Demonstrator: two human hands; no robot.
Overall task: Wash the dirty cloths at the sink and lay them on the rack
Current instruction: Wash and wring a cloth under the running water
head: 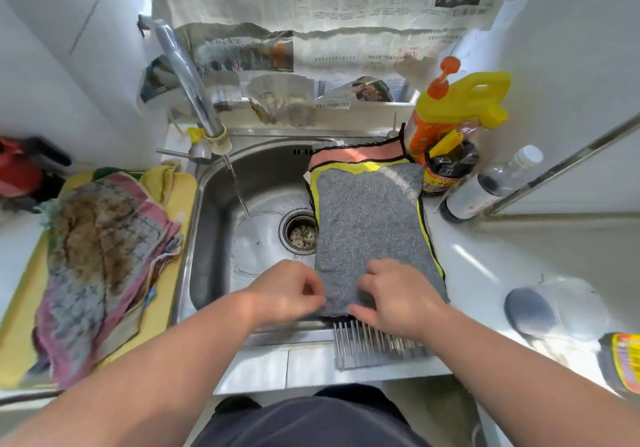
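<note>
A grey cloth (pixel 369 225) lies flat on the roll-up rack (pixel 374 346) across the right half of the steel sink (pixel 214 225). Under it show a yellow cloth (pixel 349 168) and a pink cloth (pixel 346 155), both edged in black. My left hand (pixel 284 290) pinches the grey cloth's near left corner. My right hand (pixel 398 294) rests on its near edge, fingers curled over the hem. Water runs from the tap (pixel 194 90) into the basin. A pile of stained cloths (pixel 100 259) sits on the yellow tray (pixel 14 335) left of the sink.
A yellow detergent bottle (pixel 457 107), a dark jar (pixel 446 173) and a clear bottle (pixel 485 187) stand at the back right. An overturned glass (pixel 554 308) and a sponge (pixel 623 360) lie on the right counter. A red object (pixel 17 166) is at far left.
</note>
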